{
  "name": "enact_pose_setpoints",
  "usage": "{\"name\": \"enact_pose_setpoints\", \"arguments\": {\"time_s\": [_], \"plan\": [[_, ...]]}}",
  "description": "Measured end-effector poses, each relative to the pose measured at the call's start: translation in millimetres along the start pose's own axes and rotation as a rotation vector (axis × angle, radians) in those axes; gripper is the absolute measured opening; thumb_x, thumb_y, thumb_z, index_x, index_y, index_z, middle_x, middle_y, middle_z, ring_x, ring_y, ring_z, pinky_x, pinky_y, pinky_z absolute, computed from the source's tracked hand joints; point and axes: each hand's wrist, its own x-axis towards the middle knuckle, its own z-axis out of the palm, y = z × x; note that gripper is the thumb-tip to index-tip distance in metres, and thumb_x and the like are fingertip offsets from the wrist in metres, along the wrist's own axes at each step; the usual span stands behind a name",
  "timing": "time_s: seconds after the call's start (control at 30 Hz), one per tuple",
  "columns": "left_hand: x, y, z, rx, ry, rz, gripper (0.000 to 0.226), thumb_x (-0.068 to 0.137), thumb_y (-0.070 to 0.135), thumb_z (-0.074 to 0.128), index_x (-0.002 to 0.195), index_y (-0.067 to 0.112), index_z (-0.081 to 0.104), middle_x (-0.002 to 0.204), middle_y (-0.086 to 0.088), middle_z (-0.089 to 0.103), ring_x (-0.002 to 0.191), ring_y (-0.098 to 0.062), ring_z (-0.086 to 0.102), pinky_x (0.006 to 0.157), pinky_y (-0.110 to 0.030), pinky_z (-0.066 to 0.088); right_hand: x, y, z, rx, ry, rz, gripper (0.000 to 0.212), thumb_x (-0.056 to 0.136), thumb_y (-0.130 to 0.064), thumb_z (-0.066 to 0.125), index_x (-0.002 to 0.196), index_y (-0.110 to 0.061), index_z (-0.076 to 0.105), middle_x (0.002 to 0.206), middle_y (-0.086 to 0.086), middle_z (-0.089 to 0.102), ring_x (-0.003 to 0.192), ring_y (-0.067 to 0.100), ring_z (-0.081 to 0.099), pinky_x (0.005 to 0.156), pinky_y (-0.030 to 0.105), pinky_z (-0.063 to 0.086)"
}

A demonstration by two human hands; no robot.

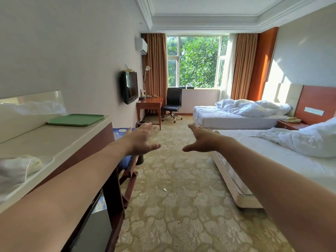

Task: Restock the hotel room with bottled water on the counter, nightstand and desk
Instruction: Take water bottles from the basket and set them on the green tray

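Note:
Both my arms stretch forward over the carpet. My left hand [141, 139] is open with fingers spread and holds nothing. My right hand [201, 140] is also open and holds nothing. The cream counter [45, 142] runs along the left wall with a green tray [75, 120] on it. Behind my left hand, past the counter's end, shows a blue pack with white bottle caps [121, 131], mostly hidden. The wooden desk [150, 103] stands at the far left by the window. A nightstand [291, 125] with a phone sits between the two beds.
Two unmade beds [236, 119] fill the right side. A black office chair [172, 104] stands by the desk and a wall TV [129, 87] hangs left. A folding luggage rack [131, 171] stands past the counter. A patterned carpet aisle [172, 188] runs down the middle.

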Motion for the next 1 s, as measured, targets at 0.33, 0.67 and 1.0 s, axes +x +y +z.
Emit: {"name": "enact_pose_setpoints", "arguments": {"time_s": [0.33,0.67,1.0], "plan": [[44,-10,16,-0.016,-0.007,0.037,0.083,0.093,0.054,0.056,0.157,0.022,0.014,0.165,0.000,0.011,0.150,-0.020,0.017,0.120,-0.059,0.009,45,23,13,0.020,-0.026,0.012,0.105,0.081,-0.055,0.070,0.156,-0.019,0.007,0.161,0.010,0.022,0.148,0.032,0.019,0.118,0.051,0.025],[120,-16,25,-0.078,0.021,0.027,0.082,0.093,0.053,0.055,0.157,0.021,0.015,0.163,-0.003,0.019,0.149,-0.021,0.022,0.119,-0.056,0.019,110,58,0,0.022,-0.043,0.011,0.102,0.083,-0.053,0.069,0.156,-0.019,0.008,0.161,0.009,0.024,0.147,0.032,0.023,0.117,0.049,0.027],[200,-7,40,-0.089,0.020,0.008,0.082,0.092,0.058,0.054,0.156,0.024,0.016,0.163,-0.002,0.019,0.148,-0.021,0.023,0.119,-0.056,0.018,167,106,-20,0.050,-0.062,-0.005,0.099,0.086,-0.048,0.068,0.157,-0.016,0.007,0.162,0.009,0.021,0.147,0.030,0.024,0.118,0.043,0.027]]}}
